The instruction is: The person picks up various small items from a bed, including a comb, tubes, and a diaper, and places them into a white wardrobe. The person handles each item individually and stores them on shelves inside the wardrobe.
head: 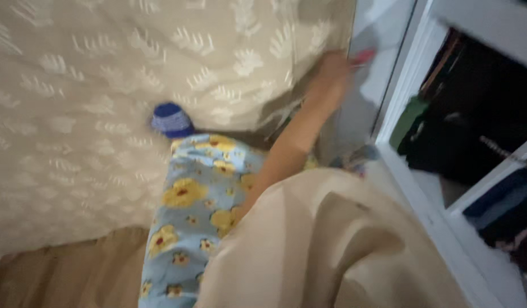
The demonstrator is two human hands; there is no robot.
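My right hand (332,71) reaches forward from a beige sleeve, blurred, at the corner of a beige bedspread (104,85) with a pale leaf pattern. A small red thing (364,56) shows at its fingertips; the blur hides whether the hand grips it. Below the arm is my leg in light blue trousers with yellow flowers (189,205), ending in a blue striped sock (171,120) against the bed. My left hand is out of view.
A white wardrobe frame (414,74) stands at the right, with dark and green folded clothes (446,125) on its shelves. Wooden floor (64,274) shows at the lower left. Something blue and grey (357,157) lies on the floor by the wardrobe.
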